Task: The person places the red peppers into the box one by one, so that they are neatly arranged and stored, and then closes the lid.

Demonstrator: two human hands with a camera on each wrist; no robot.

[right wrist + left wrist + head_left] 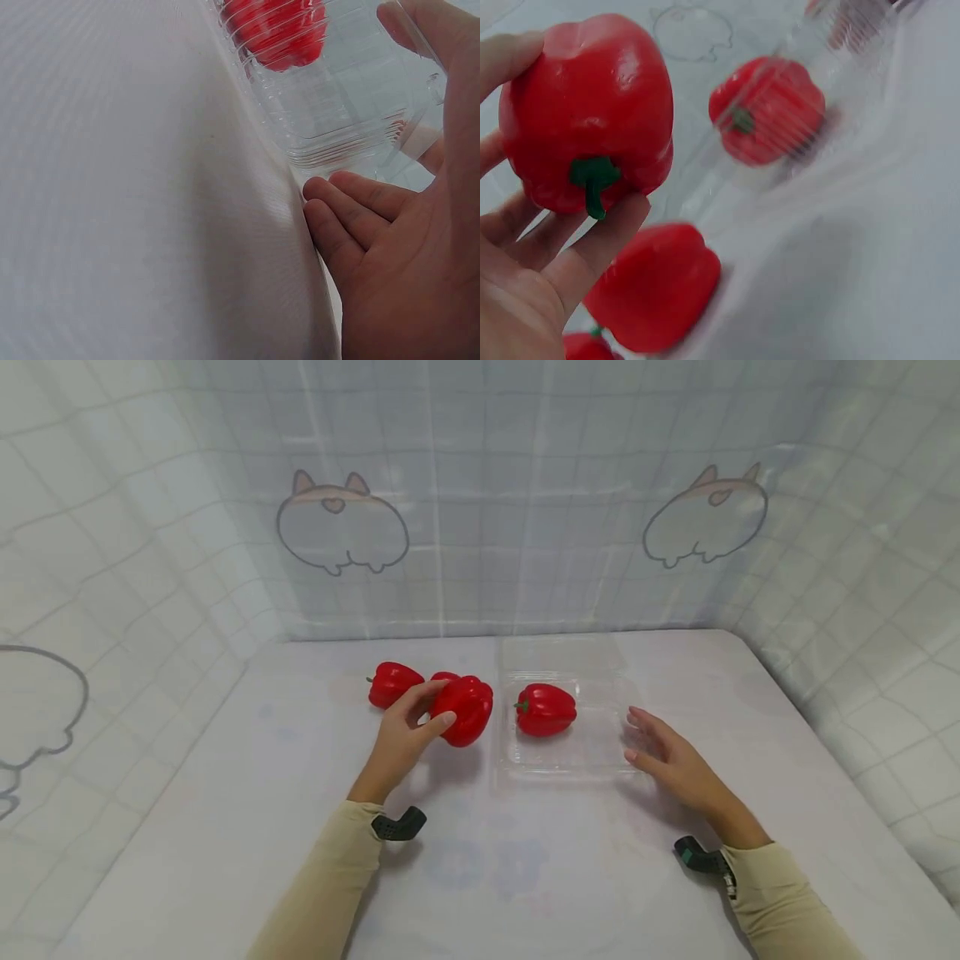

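Note:
My left hand holds a red bell pepper above the table, thumb and fingers around its sides. In the left wrist view this pepper has its green stem towards the camera. To its right lies a clear plastic container with its lid folded back. One red bell pepper rests in the container's left part. Beside the container's right edge is my right hand, fingers extended and thumb apart. In the right wrist view, its thumb is near the clear wall; contact is hard to tell.
Behind the left hand another red bell pepper lies on the white-covered table. A further pepper is mostly hidden behind the held one. Grid-patterned curtains stand at the back and both sides.

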